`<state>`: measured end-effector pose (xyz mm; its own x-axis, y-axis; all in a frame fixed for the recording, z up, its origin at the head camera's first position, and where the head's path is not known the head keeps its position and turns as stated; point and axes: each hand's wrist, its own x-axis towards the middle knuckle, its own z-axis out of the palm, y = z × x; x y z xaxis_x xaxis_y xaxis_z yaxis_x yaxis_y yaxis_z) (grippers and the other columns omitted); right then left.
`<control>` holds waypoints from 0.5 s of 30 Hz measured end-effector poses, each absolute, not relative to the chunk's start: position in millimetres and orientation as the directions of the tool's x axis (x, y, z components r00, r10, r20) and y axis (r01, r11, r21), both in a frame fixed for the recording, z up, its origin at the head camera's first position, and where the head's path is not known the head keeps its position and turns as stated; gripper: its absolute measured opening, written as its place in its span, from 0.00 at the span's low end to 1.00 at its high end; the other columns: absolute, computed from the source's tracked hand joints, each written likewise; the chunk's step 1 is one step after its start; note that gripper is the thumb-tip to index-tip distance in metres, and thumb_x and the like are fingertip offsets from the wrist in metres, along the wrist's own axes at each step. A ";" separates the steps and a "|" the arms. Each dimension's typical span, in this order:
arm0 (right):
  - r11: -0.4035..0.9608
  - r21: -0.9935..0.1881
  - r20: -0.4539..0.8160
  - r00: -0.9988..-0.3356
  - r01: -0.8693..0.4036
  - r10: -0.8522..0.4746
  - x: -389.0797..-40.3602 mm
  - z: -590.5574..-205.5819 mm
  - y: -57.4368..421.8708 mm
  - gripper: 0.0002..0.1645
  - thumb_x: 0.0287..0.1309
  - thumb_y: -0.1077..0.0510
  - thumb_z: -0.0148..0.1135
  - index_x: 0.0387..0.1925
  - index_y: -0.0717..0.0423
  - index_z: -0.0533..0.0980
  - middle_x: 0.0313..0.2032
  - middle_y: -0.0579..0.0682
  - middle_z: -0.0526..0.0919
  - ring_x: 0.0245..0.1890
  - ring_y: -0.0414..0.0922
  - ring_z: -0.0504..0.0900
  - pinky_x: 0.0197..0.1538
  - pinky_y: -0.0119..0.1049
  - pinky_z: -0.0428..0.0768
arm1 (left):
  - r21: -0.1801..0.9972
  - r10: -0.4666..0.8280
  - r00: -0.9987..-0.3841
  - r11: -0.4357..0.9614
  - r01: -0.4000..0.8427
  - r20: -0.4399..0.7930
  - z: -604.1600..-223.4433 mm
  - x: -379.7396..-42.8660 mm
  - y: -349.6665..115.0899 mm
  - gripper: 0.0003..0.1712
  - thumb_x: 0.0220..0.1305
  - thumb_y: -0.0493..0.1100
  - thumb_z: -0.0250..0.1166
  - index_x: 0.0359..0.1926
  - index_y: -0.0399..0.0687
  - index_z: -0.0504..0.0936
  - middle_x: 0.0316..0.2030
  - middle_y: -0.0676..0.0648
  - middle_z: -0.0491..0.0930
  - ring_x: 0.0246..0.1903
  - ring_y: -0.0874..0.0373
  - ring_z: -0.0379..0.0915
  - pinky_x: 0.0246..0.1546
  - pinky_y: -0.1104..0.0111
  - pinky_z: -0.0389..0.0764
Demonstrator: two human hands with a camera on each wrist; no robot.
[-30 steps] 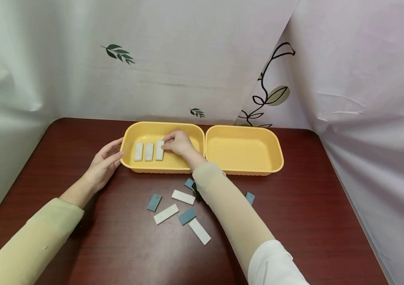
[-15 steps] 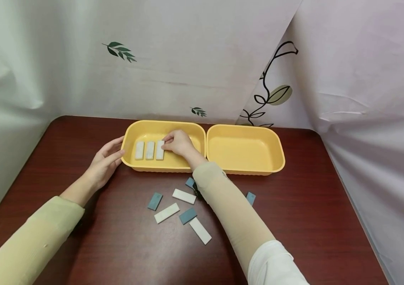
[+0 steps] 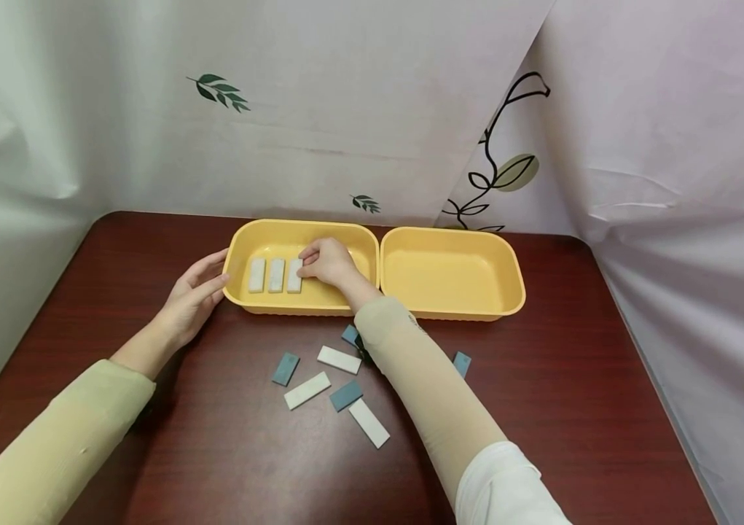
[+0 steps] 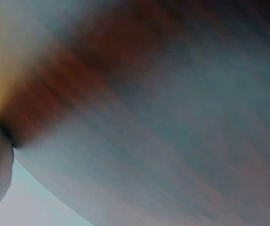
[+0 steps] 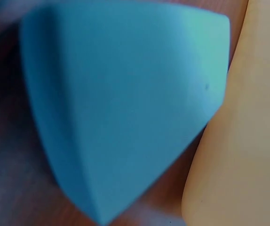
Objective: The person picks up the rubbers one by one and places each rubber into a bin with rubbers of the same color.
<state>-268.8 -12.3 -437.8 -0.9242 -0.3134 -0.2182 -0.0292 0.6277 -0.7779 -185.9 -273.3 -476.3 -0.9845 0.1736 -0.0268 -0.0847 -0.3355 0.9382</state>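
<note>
In the head view, my right hand [image 3: 332, 261] reaches into the left yellow tray [image 3: 267, 308]. Its thumb and fingers pinch the upper right edge of a white block [image 3: 294, 278]. That block stands in a row with a middle white block [image 3: 276, 275] and a left white block [image 3: 256, 275] inside the tray. My left hand [image 3: 188, 302] touches the tray's left end with extended fingers, the thumb tip at the rim. The right wrist view is filled by a blurred blue block [image 5: 135, 94] beside the tray's yellow wall [image 5: 243, 122].
A right yellow tray [image 3: 450, 315] adjoins the left one. In front lie several loose pieces, among them a white block [image 3: 307, 391], a blue block [image 3: 286, 369] and another blue block [image 3: 461, 364] beyond my right forearm. A patterned curtain [image 3: 293, 131] hangs behind the table [image 3: 214, 452].
The third white block has settled slightly, now level with the other two in the row. Both hands keep almost the same places; the whole view has shifted a little.
</note>
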 end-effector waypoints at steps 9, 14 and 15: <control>0.633 -0.774 -0.227 -0.922 -0.024 -0.312 -269.2 -437.8 -12.8 0.18 0.62 0.61 0.78 0.52 0.60 0.85 0.48 0.55 0.91 0.48 0.47 0.88 0.48 0.28 0.81 | 0.937 0.172 -0.985 -0.341 -0.076 -0.018 -476.3 -186.4 -273.0 0.23 0.80 0.30 0.55 0.67 0.57 0.76 0.63 0.54 0.74 0.58 0.67 0.79 0.58 0.79 0.82; 0.625 -0.781 -0.235 -0.914 -0.026 -0.332 -269.4 -438.2 -11.3 0.20 0.60 0.60 0.80 0.53 0.61 0.85 0.47 0.55 0.90 0.45 0.44 0.86 0.45 0.25 0.79 | 0.937 0.172 -0.985 -0.341 -0.078 -0.019 -476.8 -185.9 -273.1 0.23 0.80 0.30 0.55 0.67 0.57 0.76 0.63 0.54 0.74 0.58 0.67 0.79 0.58 0.79 0.82; 0.622 -0.782 -0.238 -0.912 -0.025 -0.335 -269.4 -438.6 -11.1 0.21 0.59 0.60 0.80 0.53 0.60 0.85 0.47 0.54 0.90 0.44 0.43 0.85 0.44 0.24 0.78 | 0.937 0.172 -0.985 -0.342 -0.078 -0.020 -476.7 -185.8 -273.1 0.23 0.80 0.30 0.55 0.67 0.57 0.76 0.63 0.54 0.74 0.58 0.67 0.79 0.58 0.79 0.82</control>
